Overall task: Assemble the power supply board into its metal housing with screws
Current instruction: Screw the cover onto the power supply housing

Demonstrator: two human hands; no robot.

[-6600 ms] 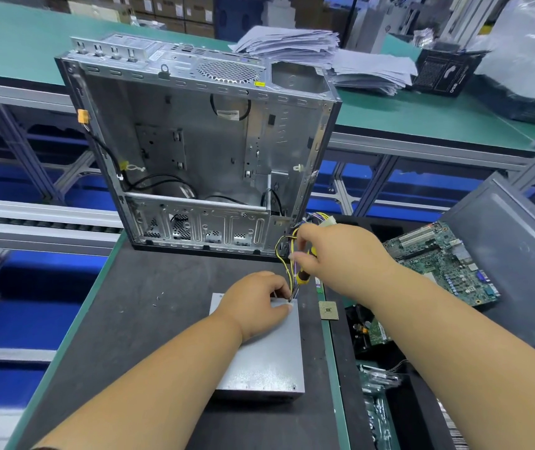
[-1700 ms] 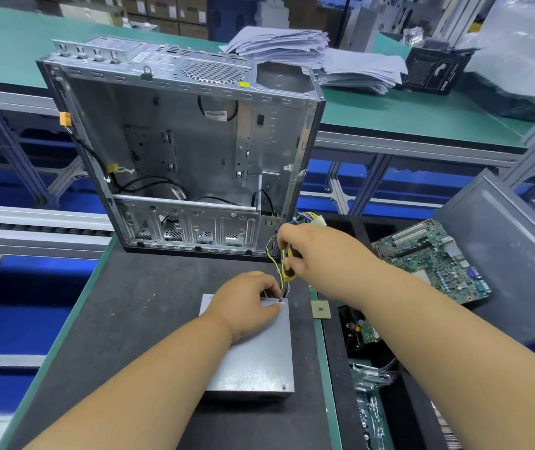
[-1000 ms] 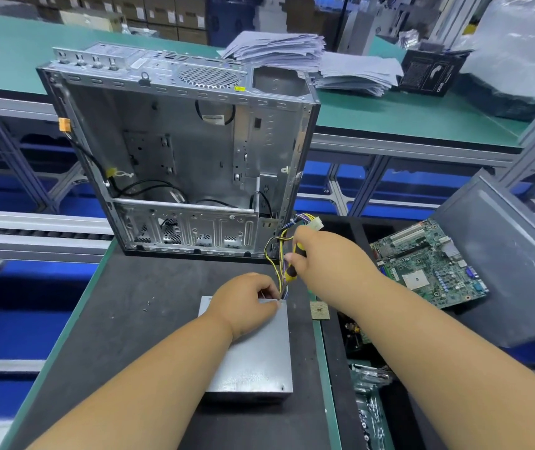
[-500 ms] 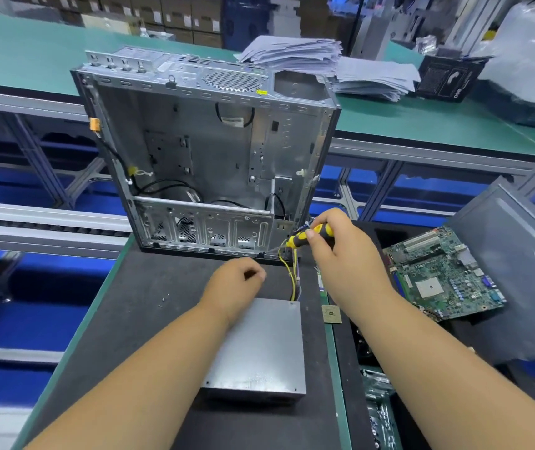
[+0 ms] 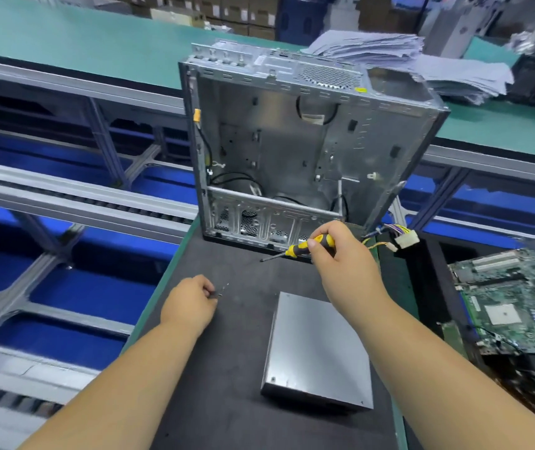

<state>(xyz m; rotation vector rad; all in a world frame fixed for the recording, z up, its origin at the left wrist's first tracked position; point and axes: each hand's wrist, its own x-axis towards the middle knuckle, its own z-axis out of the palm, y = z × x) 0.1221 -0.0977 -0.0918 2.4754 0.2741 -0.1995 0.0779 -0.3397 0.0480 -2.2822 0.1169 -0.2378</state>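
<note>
The grey metal power supply housing (image 5: 319, 345) lies flat on the black mat (image 5: 227, 368). Its coloured wire bundle with white connectors (image 5: 402, 240) trails to the right behind my right hand. My right hand (image 5: 340, 254) grips a yellow-and-black screwdriver (image 5: 305, 248) above the mat, its tip pointing left. My left hand (image 5: 191, 303) is down on the mat to the left of the housing, its fingertips pinching a small screw (image 5: 217, 293). Another tiny screw (image 5: 227, 285) lies just beyond it.
An open silver computer case (image 5: 292, 151) stands upright at the back of the mat. A green motherboard (image 5: 516, 300) lies in a dark tray at the right. Stacked papers (image 5: 405, 60) sit on the green bench behind. Conveyor rails run along the left.
My left hand left the housing's corner and went left to the screws on the mat. My right hand lifted the screwdriver off the housing and turned it sideways. The view swung left.
</note>
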